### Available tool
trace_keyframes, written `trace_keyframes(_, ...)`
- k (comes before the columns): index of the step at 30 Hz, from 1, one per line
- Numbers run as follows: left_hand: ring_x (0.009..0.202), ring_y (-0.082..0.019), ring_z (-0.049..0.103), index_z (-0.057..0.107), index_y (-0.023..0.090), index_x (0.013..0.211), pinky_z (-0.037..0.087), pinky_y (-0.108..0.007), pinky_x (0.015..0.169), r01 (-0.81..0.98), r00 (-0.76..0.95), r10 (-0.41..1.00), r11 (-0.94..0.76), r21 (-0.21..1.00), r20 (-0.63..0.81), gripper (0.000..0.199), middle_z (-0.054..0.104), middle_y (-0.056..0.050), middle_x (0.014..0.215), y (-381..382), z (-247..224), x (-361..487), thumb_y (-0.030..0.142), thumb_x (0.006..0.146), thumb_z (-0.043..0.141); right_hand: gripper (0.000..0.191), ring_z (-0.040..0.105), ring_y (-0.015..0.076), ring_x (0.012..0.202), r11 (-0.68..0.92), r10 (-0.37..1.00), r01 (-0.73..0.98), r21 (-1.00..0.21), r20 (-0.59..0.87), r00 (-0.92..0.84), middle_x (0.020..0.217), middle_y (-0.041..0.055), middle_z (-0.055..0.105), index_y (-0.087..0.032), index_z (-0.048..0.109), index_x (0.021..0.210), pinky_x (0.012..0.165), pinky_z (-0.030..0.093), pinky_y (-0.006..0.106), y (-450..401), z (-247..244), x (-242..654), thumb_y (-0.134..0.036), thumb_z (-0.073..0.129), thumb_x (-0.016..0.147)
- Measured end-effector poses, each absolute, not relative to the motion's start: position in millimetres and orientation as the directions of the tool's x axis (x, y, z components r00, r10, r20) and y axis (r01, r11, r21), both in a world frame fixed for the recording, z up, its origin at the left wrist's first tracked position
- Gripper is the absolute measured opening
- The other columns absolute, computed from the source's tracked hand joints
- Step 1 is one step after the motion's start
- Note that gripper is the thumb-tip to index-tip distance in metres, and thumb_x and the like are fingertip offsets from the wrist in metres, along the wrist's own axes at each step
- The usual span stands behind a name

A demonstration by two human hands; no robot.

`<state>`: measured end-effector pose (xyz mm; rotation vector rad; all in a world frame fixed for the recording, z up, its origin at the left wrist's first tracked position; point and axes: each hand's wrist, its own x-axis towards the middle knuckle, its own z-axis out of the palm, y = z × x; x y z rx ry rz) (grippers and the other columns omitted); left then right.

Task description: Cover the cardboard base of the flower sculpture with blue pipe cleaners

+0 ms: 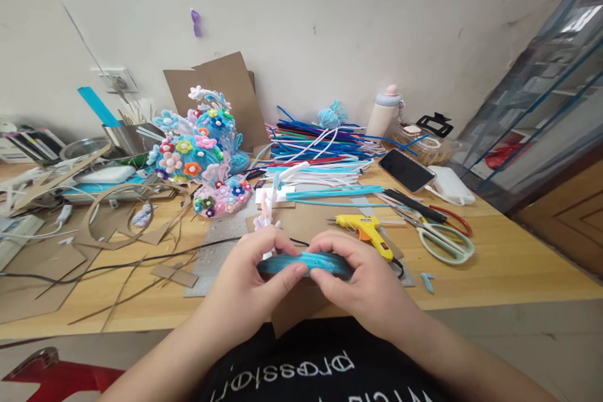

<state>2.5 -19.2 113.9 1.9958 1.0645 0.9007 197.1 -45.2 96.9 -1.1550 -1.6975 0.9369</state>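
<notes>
A blue band of pipe cleaners (325,264), curved like part of a ring, is held just over the table's front edge. My left hand (264,276) grips its left part, thumb in front and fingers behind. My right hand (351,273) pinches the right part the same way, and the two thumbs almost meet at the middle. Just beyond my left hand rise white and pink pipe-cleaner stems with small flowers (266,217), their base hidden. Behind my right hand lies a yellow hot glue gun (370,229) on its side.
Pipe cleaners (320,144) are piled at the back. A flower-covered blue piece (198,151) stands left of them. Scissors (445,242), a phone (407,171) and a bottle (384,114) are on the right. A black cable (141,267) crosses the table near cardboard scraps (174,275).
</notes>
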Motion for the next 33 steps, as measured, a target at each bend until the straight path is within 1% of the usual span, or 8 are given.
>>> trace_keyframes(5,0.096,-0.022,0.063,0.067,0.026,0.102,0.047,-0.036,0.086,0.351,0.462,0.847,-0.448,0.822,0.264,0.019,0.07,-0.003,0.099,-19,114,1,0.037,0.087,0.068,0.011,0.064,0.0203,0.089,0.301,0.944,0.286,-0.91,0.242,-0.224,0.093,0.0017,0.067,-0.024,0.065,0.095,0.08,0.053,0.034,-43,100,200,-0.021,0.064,0.084)
trace_keyframes(10,0.094,-0.022,0.065,0.069,0.024,0.096,0.047,-0.036,0.085,0.324,0.46,0.848,-0.436,0.84,0.263,0.015,0.071,-0.003,0.096,-17,112,-1,0.035,0.086,0.068,0.018,0.069,0.0199,0.096,0.332,0.93,0.254,-0.908,0.271,-0.249,0.102,0.0023,0.073,-0.026,0.069,0.102,0.082,0.056,0.032,-42,97,208,-0.034,0.057,0.093)
trace_keyframes(14,0.092,-0.021,0.065,0.068,0.023,0.096,0.048,-0.034,0.082,0.338,0.428,0.871,-0.4,0.852,0.24,0.015,0.069,-0.003,0.096,-13,110,-5,0.035,0.087,0.067,0.029,0.066,0.022,0.106,0.309,0.946,0.366,-0.878,0.324,-0.021,0.109,0.0052,0.071,-0.025,0.065,0.109,0.088,0.054,0.036,-37,82,227,-0.04,0.042,0.1)
trace_keyframes(18,0.089,-0.02,0.064,0.066,0.022,0.094,0.048,-0.032,0.079,0.352,0.402,0.884,-0.39,0.851,0.239,0.015,0.068,-0.003,0.095,-13,111,-8,0.036,0.087,0.066,0.022,0.06,0.0269,0.104,0.153,0.906,0.615,-0.774,0.358,0.225,0.105,0.0091,0.065,-0.022,0.063,0.085,0.094,0.048,0.045,-24,58,270,-0.039,0.053,0.094)
trace_keyframes(20,0.085,-0.019,0.064,0.066,0.022,0.095,0.048,-0.03,0.074,0.353,0.404,0.882,-0.393,0.849,0.241,0.016,0.068,-0.004,0.093,-15,112,-8,0.036,0.087,0.064,0.021,0.061,0.0258,0.096,0.004,0.919,0.716,-0.698,0.285,0.272,0.097,0.0086,0.065,-0.02,0.064,0.079,0.09,0.049,0.046,-18,43,294,-0.036,0.061,0.092)
trace_keyframes(23,0.085,-0.02,0.064,0.065,0.023,0.098,0.049,-0.03,0.073,0.356,0.404,0.876,-0.415,0.837,0.263,0.018,0.067,-0.004,0.093,-18,112,-7,0.038,0.089,0.061,0.019,0.065,0.0198,0.092,-0.165,0.956,0.786,-0.596,0.099,0.276,0.106,0.005,0.067,-0.018,0.066,0.101,0.083,0.055,0.041,-11,18,317,-0.036,0.063,0.095)
trace_keyframes(26,0.091,-0.021,0.064,0.064,0.025,0.103,0.05,-0.031,0.077,0.36,0.404,0.865,-0.451,0.817,0.299,0.019,0.068,-0.004,0.098,-20,108,-7,0.039,0.091,0.06,0.025,0.067,0.0208,0.098,-0.223,0.966,0.803,-0.552,-0.014,0.258,0.119,0.0069,0.066,-0.019,0.063,0.116,0.084,0.057,0.041,-6,-1,319,-0.035,0.062,0.097)
trace_keyframes(33,0.107,-0.021,0.059,0.062,0.028,0.109,0.048,-0.033,0.089,0.372,0.44,0.81,-0.557,0.743,0.387,0.016,0.065,-0.004,0.108,-20,103,-9,0.027,0.095,0.056,0.029,0.065,0.0231,0.104,-0.191,0.951,0.67,-0.718,0.032,0.306,0.125,0.0082,0.063,-0.019,0.061,0.122,0.088,0.056,0.045,2,-6,320,-0.033,0.063,0.096)
